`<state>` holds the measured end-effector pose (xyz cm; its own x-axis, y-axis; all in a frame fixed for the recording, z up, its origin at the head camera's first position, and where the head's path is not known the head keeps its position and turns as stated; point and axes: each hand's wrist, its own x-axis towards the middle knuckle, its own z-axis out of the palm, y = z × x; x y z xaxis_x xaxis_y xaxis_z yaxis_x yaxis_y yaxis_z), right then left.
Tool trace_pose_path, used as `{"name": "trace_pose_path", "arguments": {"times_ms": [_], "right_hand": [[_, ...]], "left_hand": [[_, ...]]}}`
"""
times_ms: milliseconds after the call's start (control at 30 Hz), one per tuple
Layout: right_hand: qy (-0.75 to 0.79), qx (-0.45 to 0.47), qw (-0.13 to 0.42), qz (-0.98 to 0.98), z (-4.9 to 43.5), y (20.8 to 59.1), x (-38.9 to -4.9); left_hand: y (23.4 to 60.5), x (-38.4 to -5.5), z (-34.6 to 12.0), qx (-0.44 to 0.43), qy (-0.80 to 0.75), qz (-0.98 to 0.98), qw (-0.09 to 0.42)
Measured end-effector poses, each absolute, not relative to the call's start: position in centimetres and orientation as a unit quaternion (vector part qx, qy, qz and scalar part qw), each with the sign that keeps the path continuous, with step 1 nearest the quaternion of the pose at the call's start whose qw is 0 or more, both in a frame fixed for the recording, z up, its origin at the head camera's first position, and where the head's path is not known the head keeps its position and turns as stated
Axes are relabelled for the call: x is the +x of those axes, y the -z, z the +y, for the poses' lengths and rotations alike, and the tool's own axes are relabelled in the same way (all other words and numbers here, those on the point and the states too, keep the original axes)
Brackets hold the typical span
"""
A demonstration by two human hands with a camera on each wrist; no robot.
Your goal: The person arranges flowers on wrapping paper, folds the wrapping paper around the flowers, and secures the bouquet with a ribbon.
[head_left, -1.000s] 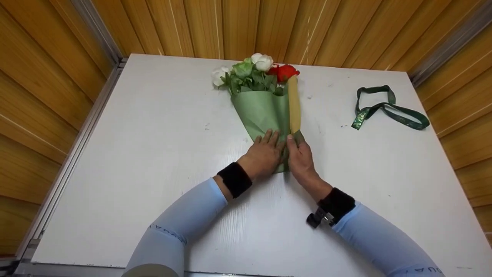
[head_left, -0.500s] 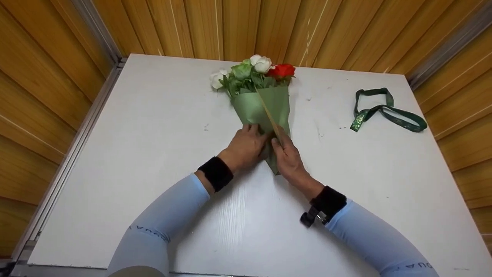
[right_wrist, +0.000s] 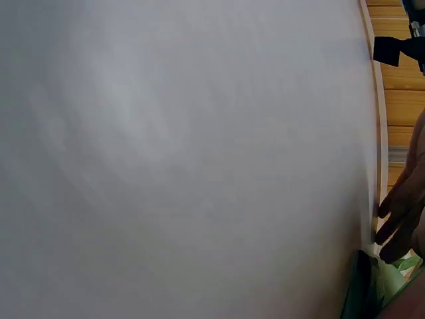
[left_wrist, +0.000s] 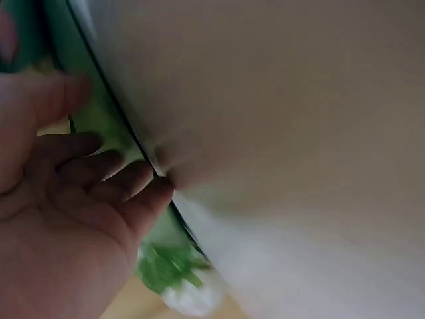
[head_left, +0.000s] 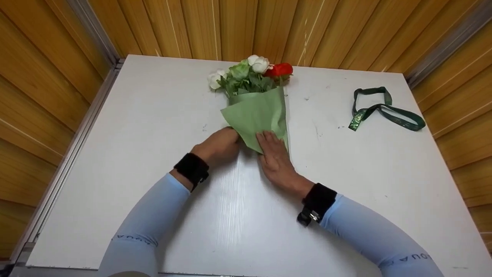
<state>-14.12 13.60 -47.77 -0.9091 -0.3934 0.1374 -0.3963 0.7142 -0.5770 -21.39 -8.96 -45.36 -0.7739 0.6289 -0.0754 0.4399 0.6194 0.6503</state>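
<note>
A bouquet of white, green and red flowers lies on the table in green wrapping paper. The paper's right part is folded over the front, with a pointed corner sticking out left. My right hand rests on the lower part of the wrap, its fingers extended. At the wrap's lower left side is my left hand, its fingertips partly hidden in the head view. The left wrist view shows that hand with loosely bent fingers and the thumb apart, fingertips close to the table surface beside the paper.
A dark green ribbon lies looped at the right of the white table. Wood-patterned panels stand behind the table and along both sides.
My right hand has moved left, carrying the paper's right flap over the front of the bouquet. My left hand has slid from the middle of the wrap to its left side.
</note>
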Motion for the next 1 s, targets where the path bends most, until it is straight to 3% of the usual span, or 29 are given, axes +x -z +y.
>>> {"name": "trace_pose_path", "arguments": {"times_ms": [200,267,533,633,1000], "right_hand": [[-0.255,0.203,-0.015,-0.945,13.2,47.8,-14.2],[-0.231,0.202,-0.02,-0.951,13.0,47.8,-14.2],[-0.143,0.225,-0.008,-0.964,14.0,47.5,-14.2],[-0.128,0.219,-0.01,-0.967,15.6,47.2,-13.6],[-0.216,0.191,-0.097,-0.953,20.1,47.0,-12.6]], "left_hand": [[44.8,-22.7,-11.5,0.178,-0.543,0.776,0.267],[45.0,-22.8,-11.5,0.128,-0.6,0.737,0.285],[45.8,-22.5,-9.5,0.057,-0.515,0.834,0.189],[45.8,-22.4,-9.2,0.047,-0.486,0.853,0.184],[45.7,-22.3,-9.2,0.083,-0.423,0.886,0.171]]}}
